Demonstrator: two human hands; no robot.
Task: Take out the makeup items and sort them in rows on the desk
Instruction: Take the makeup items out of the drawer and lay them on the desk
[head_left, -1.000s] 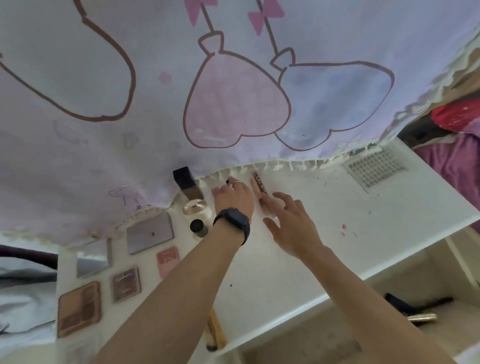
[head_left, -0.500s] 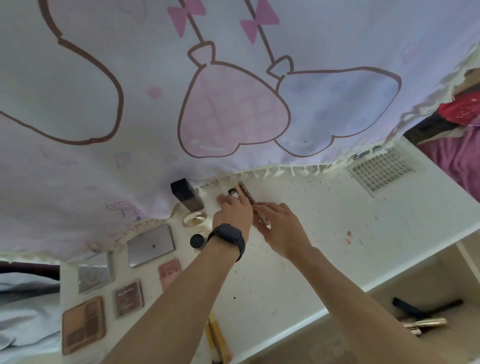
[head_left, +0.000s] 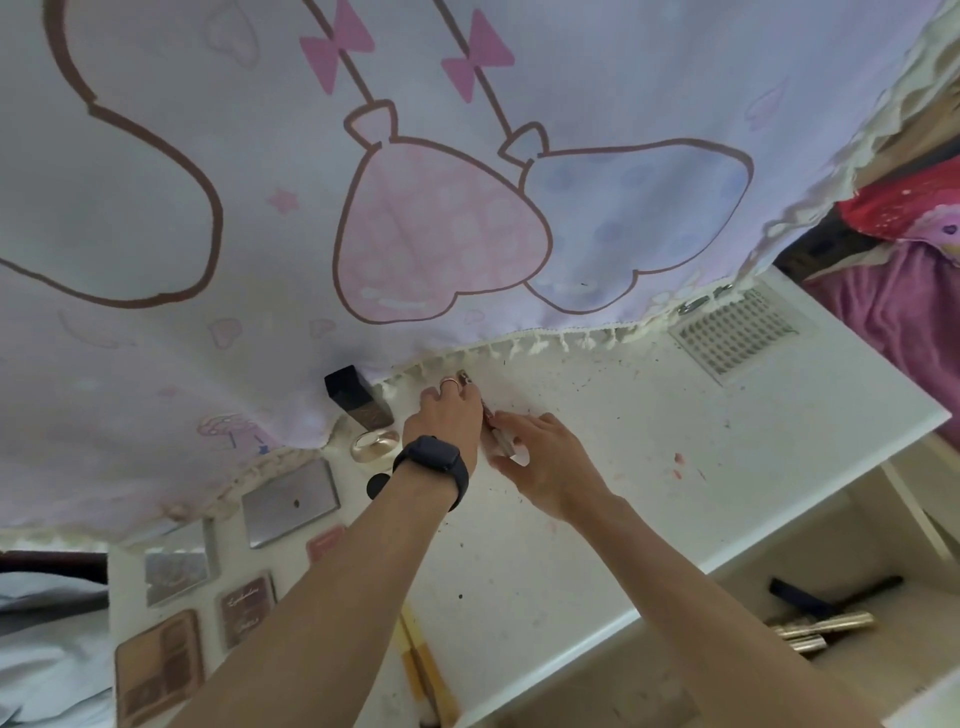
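Note:
A slim brownish makeup tube (head_left: 497, 435) lies on the white desk (head_left: 649, 467) just below the curtain's fringe, its far tip poking out past my fingers. My left hand (head_left: 448, 415), with a black watch on the wrist, curls its fingers over the tube's upper part. My right hand (head_left: 543, 460) pinches the tube's near, pale end. Left of them stand a black square bottle (head_left: 358, 397), a round gold compact (head_left: 375, 444) and a small black-capped jar (head_left: 377, 486). Several palettes lie in rows at the left, among them a silver one (head_left: 291, 501) and a brown one (head_left: 158, 670).
A printed curtain (head_left: 441, 218) hangs over the desk's back. A tray of lashes (head_left: 735, 332) lies at the back right. An open drawer at the lower right holds gold tubes (head_left: 823, 623) and a black stick (head_left: 800, 597). A yellow item (head_left: 426, 670) sits below my left forearm.
My right hand went from spread open beside the tube to pinching its near end. My left hand closed over the upper part. The tube shifted slightly left, toward the bottle.

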